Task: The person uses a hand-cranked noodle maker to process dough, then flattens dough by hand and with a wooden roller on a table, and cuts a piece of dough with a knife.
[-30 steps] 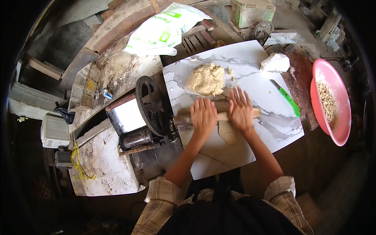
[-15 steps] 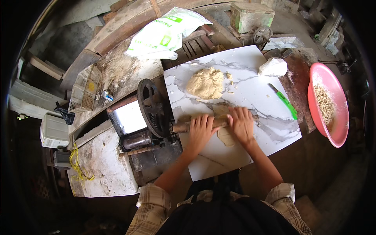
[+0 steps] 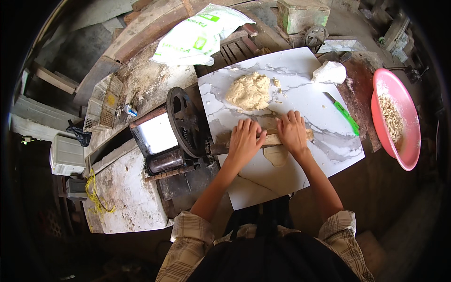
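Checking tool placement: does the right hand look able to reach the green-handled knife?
Probably yes; the right hand is on the rolling pin, but open board leads to the knife.

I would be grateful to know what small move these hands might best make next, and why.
I would suggest rolling the wooden pin a little toward the body: the left hand and right hand both lie over it, and a tongue of flattened dough sticks out on its near side, probably within easy reach.

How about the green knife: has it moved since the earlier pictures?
No; the green knife keeps its place and slant near the right edge of the marbled board.
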`<state>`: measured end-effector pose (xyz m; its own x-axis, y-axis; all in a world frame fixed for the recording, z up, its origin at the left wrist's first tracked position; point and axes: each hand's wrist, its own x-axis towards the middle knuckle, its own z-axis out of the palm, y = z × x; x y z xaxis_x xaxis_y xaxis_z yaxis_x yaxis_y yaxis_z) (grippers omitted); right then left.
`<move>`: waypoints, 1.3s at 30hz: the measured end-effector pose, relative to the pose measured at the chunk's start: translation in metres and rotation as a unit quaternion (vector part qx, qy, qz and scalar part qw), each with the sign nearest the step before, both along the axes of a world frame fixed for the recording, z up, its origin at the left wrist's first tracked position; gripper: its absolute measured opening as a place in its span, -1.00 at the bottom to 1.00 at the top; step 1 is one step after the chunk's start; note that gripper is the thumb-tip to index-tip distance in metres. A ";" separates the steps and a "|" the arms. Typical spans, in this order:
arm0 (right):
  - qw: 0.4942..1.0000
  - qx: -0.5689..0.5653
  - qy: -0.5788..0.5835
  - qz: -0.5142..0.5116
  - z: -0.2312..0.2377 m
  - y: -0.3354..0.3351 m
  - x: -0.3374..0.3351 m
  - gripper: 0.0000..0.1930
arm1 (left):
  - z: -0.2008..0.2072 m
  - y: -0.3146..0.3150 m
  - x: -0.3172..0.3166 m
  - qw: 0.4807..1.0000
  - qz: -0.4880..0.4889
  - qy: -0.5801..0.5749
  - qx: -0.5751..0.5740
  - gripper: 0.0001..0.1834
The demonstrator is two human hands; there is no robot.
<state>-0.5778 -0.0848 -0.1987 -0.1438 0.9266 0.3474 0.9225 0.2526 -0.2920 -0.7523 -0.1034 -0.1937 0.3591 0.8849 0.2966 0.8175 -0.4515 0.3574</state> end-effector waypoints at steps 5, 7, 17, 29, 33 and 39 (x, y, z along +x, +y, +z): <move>0.997 0.072 -0.012 0.016 -0.007 -0.002 0.003 -0.72 | -0.006 0.015 0.024 0.987 0.112 -0.064 0.096 -0.69; 0.994 0.060 -0.082 0.033 -0.014 -0.018 0.008 -0.62 | -0.014 -0.008 0.025 0.991 0.105 -0.014 0.084 -0.54; 0.994 0.079 -0.077 0.001 -0.013 -0.020 0.007 -0.55 | -0.001 -0.011 0.030 0.987 0.125 0.053 0.084 -0.30; 0.990 0.123 -0.038 0.066 -0.018 -0.016 0.025 -0.67 | -0.022 -0.043 -0.037 0.986 0.072 0.076 0.128 -0.36; 0.983 0.114 -0.016 0.143 -0.002 -0.024 0.020 -0.80 | -0.012 -0.030 -0.052 0.993 0.049 0.081 0.068 -0.42; 0.989 0.107 -0.018 0.100 0.015 -0.042 0.014 -0.83 | 0.005 -0.046 0.024 0.996 0.005 0.041 0.075 -0.44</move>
